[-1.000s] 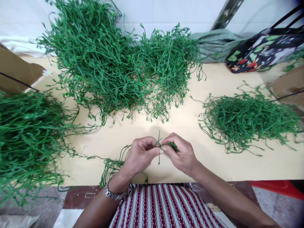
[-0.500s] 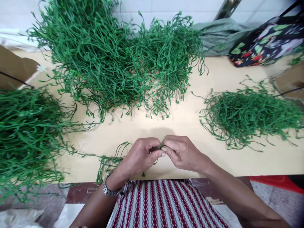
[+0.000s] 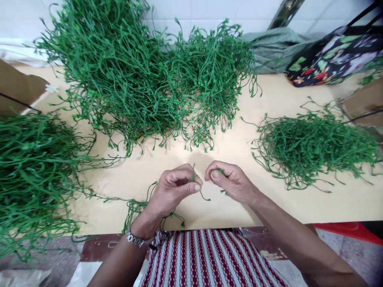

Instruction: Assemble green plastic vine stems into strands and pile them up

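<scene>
Near the front edge of the table, my left hand [image 3: 176,185] is closed in a pinch on a thin green stem [image 3: 193,175], whose curled end hangs below the fingertips. A short gap away, my right hand [image 3: 229,179] is closed too, thumb pressed on a small green stem piece [image 3: 220,171] that is mostly hidden by the fingers. A few loose green stems [image 3: 136,207] lie beside and under my left wrist. Their forked tips look like those of artificial plant stems.
A tall heap of green stems [image 3: 119,75] fills the back. Other piles lie at the left [image 3: 32,159] and the right [image 3: 317,143]. A floral bag [image 3: 332,59] stands at the back right, and brown cardboard [image 3: 20,85] at the far left. The table [image 3: 269,207] is pale.
My hands were together at one stem and have now parted slightly. The right hand has moved a little to the right with a green piece in it; the left still pinches a stem.
</scene>
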A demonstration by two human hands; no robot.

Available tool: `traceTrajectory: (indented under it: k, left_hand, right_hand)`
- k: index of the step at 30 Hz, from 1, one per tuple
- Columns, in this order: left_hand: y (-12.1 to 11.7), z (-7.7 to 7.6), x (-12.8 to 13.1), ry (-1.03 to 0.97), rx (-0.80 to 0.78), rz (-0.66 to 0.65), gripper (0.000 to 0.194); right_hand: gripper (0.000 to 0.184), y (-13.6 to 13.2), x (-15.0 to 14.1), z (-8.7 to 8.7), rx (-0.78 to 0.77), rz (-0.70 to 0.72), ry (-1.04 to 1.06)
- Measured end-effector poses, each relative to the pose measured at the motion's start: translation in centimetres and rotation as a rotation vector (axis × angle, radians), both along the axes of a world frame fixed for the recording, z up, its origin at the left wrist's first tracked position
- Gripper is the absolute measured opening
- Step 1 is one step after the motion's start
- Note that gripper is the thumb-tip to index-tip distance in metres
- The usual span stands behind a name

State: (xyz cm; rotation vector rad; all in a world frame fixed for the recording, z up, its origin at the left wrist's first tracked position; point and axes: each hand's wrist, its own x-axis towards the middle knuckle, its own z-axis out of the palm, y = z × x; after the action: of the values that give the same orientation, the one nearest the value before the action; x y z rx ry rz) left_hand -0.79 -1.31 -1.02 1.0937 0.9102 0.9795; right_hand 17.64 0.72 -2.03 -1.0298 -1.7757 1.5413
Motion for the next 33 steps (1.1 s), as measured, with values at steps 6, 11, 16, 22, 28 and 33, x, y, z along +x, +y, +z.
traceTrajectory:
  k: [6,11,16,22,28,33]
  left_hand:
    - [0.0,-0.3,0.9,-0.094,-0.173,0.228,0.014]
    - [-0.3,-0.8,1.3,-0.079,-0.161,0.206,0.014]
    - [-0.6,-1.0,1.7,0.030,-0.085,0.237,0.014]
    - [-0.7,-0.9,2.2,0.029,-0.035,0.277,0.017]
    - [-0.7,-1.0,3.1,-0.137,-0.061,0.270,0.016]
    - [-0.1,-0.2,3.9,-0.243,-0.045,0.318,0.014]
  right_hand:
    - [0.027,-0.9,-1.8,-0.9,0.028,-0.120,-0.015]
    - [0.017,-1.4,-2.2,-0.4,0.444,-0.186,-0.210]
    - [0.015,-1.7,-2.3,-0.7,0.749,-0.187,-0.330]
    - [0.020,-1.6,-2.2,-0.1,0.619,-0.161,-0.292]
    - [0.022,-1.4,-2.3,0.3,0.173,-0.087,-0.093]
    - [0.024,-1.7,-2.5,-0.6,-0.037,-0.196,0.181]
